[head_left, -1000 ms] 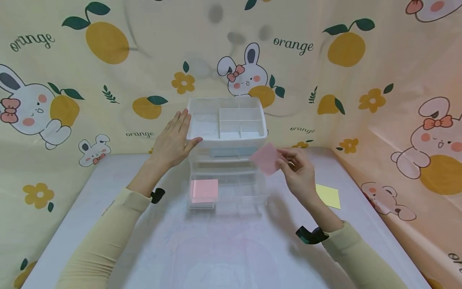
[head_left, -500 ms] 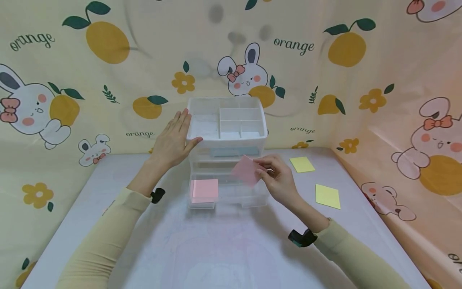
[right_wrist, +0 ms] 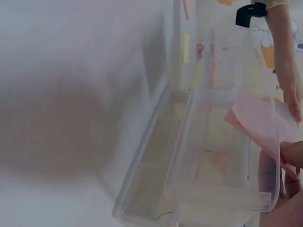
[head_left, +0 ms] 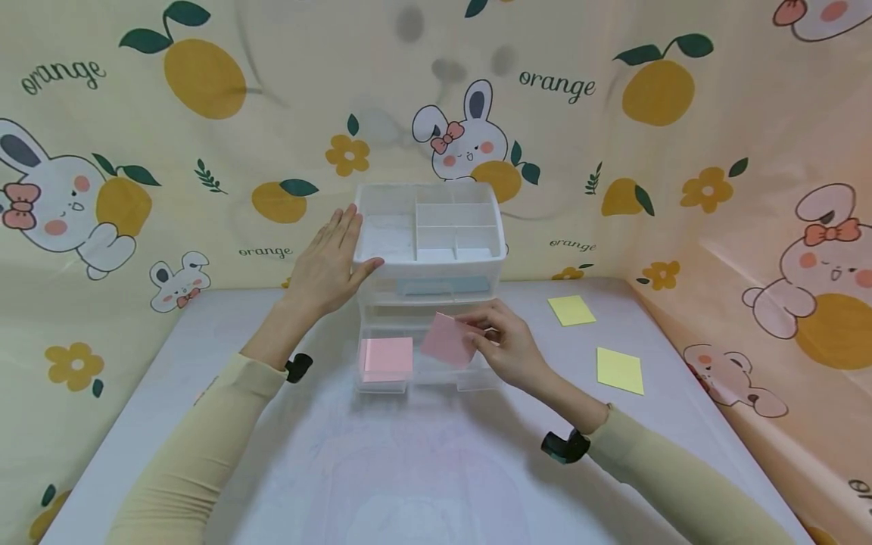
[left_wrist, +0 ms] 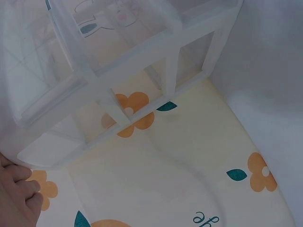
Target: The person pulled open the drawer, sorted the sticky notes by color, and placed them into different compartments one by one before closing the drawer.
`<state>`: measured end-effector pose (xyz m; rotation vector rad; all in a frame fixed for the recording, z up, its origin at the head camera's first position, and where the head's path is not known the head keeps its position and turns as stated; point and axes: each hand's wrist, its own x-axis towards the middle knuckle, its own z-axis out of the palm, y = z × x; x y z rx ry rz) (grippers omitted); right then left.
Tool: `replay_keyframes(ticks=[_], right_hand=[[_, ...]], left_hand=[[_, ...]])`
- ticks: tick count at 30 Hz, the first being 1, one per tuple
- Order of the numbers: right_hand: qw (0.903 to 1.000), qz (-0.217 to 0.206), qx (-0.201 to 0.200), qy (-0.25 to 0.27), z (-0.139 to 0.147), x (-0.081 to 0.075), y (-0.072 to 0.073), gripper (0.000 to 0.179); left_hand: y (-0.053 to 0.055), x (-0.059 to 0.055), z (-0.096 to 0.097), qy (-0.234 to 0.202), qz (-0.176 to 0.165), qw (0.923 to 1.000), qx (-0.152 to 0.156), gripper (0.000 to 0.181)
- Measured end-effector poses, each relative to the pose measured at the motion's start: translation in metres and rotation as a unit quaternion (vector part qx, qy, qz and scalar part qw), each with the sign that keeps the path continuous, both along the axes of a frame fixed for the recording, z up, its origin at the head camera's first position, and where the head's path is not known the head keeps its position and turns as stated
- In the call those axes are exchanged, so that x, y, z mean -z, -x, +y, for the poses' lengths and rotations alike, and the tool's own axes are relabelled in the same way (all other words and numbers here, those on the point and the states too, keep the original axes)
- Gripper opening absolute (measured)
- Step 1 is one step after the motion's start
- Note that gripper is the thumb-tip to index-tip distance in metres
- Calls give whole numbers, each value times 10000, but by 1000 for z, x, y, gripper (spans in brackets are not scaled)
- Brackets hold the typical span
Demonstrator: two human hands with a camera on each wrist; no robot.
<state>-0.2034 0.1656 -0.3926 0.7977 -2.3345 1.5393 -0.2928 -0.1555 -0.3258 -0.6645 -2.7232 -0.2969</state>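
A white storage box with clear drawers (head_left: 431,269) stands on the table, its top split into compartments. Against its upper left side rests my left hand (head_left: 325,261), fingers straight and thumb on the front rim; the left wrist view shows part of this hand (left_wrist: 19,196) by the box. My right hand (head_left: 507,347) pinches a pink sticky note pad (head_left: 446,342) by its right edge, tilted above the pulled-out lower drawer (head_left: 436,376). In the right wrist view the pad (right_wrist: 258,116) is over the clear drawer wall (right_wrist: 222,198). Other pink sticky notes (head_left: 388,359) sit in the drawer's left part.
Two yellow sticky notes lie on the table to the right, one farther back (head_left: 572,310) and one nearer (head_left: 620,371). A patterned cloth (head_left: 300,151) hangs behind the box and along the right side. Something light blue (head_left: 443,285) shows in an upper drawer.
My right hand has carried the pink pad left and down, from beside the box to above the lower drawer. The farther yellow note has come into view. My left hand stays put.
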Motion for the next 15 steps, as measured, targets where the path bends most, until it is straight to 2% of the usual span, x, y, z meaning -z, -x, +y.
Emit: replay_keyframes(ticks=[7,15], right_hand=[[9987,-177,-202,-439,-1,0,4,29],[9924,-70,-439,-1145,-1,-5,9,26]], left_hand=[[1,1,0,-8,-5,10000,-9,91],[0,1,1,-2,-9,10000,-45,91]])
